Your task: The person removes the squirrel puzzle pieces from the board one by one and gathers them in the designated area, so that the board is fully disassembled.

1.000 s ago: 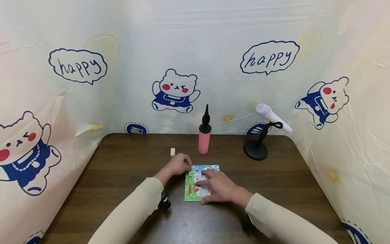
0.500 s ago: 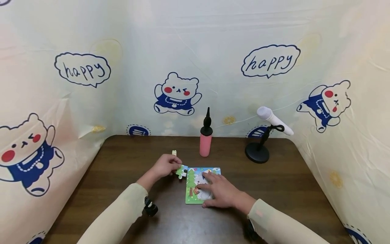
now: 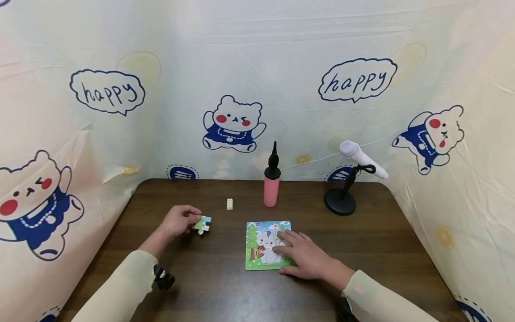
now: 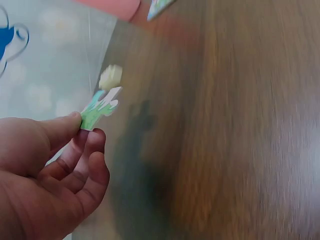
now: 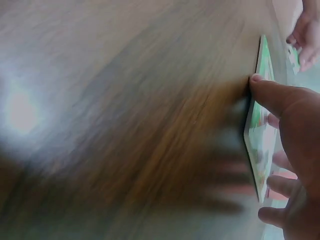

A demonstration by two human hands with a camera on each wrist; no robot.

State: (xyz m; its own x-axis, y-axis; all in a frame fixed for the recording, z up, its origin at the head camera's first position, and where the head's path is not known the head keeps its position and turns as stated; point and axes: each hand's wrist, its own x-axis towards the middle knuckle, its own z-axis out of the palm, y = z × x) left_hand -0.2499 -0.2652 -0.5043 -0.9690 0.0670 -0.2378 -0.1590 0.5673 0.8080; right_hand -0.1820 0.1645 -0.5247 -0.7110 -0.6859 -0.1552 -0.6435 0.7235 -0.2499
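Observation:
My left hand (image 3: 177,223) pinches a green, blue and white jigsaw piece (image 3: 203,225) between thumb and fingers, off to the left above the table. In the left wrist view the piece (image 4: 97,111) tilts away from the thumb, its knobbed edge outward. Fingers spread, my right hand (image 3: 307,257) rests on the right side of a square jigsaw puzzle (image 3: 257,264) printed with a grey-white cartoon animal, trees and a green border. The right wrist view has the thumb touching the near edge of the puzzle (image 5: 254,150). Part of its picture is hidden under that hand.
A small cream toy brick (image 3: 230,204) lies between the left hand and a pink hand pump (image 3: 271,192) standing at the back. A white microphone (image 3: 362,158) on a black stand (image 3: 339,201) is at back right. A printed curtain (image 3: 173,112) encloses the table (image 3: 225,295).
The left hand has drawn the jigsaw piece from the puzzle's upper left corner out to the left, uncovering the brick. The right hand has slid slightly right on the puzzle.

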